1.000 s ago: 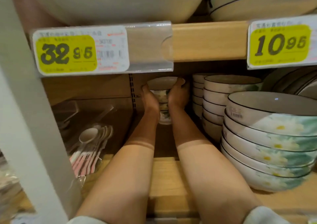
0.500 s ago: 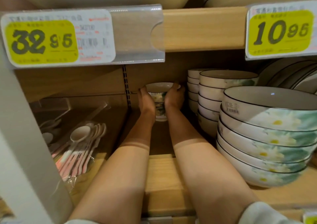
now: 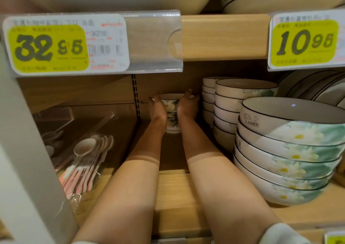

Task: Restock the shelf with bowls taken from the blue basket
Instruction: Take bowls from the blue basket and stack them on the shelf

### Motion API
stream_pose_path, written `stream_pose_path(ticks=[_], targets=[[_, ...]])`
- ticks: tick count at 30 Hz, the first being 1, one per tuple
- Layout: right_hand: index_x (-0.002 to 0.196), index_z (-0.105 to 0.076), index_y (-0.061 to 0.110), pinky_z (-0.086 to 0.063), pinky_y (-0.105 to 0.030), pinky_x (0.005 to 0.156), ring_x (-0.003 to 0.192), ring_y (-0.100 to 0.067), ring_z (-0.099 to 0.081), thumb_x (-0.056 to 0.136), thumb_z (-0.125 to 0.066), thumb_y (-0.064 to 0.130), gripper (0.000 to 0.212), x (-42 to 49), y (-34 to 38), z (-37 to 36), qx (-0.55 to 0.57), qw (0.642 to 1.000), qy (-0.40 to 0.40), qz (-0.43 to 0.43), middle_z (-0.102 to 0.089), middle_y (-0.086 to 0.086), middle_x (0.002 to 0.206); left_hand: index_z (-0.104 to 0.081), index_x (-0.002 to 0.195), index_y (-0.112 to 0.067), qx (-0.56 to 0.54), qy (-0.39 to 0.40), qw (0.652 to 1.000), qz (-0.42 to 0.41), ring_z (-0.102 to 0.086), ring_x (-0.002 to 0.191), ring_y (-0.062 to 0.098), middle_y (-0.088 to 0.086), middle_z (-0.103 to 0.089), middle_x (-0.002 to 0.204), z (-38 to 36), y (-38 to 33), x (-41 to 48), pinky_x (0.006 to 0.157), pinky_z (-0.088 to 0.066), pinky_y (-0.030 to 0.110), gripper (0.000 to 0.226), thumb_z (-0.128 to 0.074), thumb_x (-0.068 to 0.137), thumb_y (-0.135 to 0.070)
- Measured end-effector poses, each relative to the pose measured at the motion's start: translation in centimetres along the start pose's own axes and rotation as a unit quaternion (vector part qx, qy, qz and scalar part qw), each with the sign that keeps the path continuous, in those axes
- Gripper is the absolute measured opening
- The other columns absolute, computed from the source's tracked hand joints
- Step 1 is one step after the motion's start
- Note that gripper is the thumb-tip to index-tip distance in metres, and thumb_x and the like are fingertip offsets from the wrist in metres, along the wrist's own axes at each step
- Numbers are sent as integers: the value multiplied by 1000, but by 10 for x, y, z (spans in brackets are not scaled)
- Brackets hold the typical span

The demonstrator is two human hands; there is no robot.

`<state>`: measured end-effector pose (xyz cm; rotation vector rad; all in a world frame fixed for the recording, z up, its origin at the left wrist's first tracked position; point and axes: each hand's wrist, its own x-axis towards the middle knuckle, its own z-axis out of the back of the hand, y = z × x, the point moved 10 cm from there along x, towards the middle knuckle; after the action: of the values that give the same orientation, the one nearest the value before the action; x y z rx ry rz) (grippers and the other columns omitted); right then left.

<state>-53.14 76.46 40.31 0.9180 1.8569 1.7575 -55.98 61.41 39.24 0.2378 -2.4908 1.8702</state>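
Note:
A small stack of white bowls with green flower print (image 3: 172,119) stands deep at the back of the wooden shelf (image 3: 173,193). My left hand (image 3: 157,109) holds its left side and my right hand (image 3: 187,105) holds its right side, fingers wrapped around the top bowl's rim. Both forearms reach far in under the upper shelf. The stack's foot rests on or just above the shelf floor; I cannot tell which. The blue basket is out of view.
Stacks of small bowls (image 3: 229,109) stand right of my hands, and a stack of large flowered bowls (image 3: 287,150) sits at the front right. Bagged pink-handled spoons (image 3: 84,161) lie at the left. The upper shelf edge (image 3: 224,36) with price tags hangs low overhead.
Both hands have carried the bowl stack deeper and lower toward the back of the shelf. The head camera has shifted a little.

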Motion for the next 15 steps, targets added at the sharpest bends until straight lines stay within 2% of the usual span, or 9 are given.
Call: stream_pose_path(ticks=[4,8,12,13,15], targets=[[149,-29,11,-34,-46,109,133,-34,-41,100,-34,44,60,-13,6,6,10,1000,-11,25,-42,-15,147,-38,148,-24,-58,-36,997,37,-44,133,29,9,-44,149,6,5,-10,113,-34,48,60,-30,97,-53],[148,-30,10,-34,-48,109,134,-33,-40,99,-38,43,59,-32,7,18,38,999,-14,9,-40,-16,148,-50,139,-19,-91,-93,991,35,-54,119,28,11,-56,134,24,-9,-30,104,-42,41,53,-32,97,-46],[150,-26,10,-34,-44,110,135,-33,-40,100,-38,38,58,-59,18,27,51,999,11,6,-38,-16,149,-62,123,-12,-98,-59,993,40,-62,107,30,14,-65,119,31,-22,-56,93,-51,38,45,-35,98,-38],[149,-29,10,-35,-43,110,134,-33,-41,101,-38,36,55,-64,20,29,57,998,22,8,-41,-16,148,-64,120,-10,-99,-53,993,40,-63,107,30,14,-67,117,37,-25,-62,88,-53,36,42,-36,99,-34],[141,-42,9,-37,-42,108,128,-32,-47,101,-39,31,46,-75,24,33,65,996,54,7,-49,-15,141,-60,126,-6,-82,-61,994,33,-60,106,25,9,-64,119,53,-32,-73,77,-51,32,39,-38,100,-25]])
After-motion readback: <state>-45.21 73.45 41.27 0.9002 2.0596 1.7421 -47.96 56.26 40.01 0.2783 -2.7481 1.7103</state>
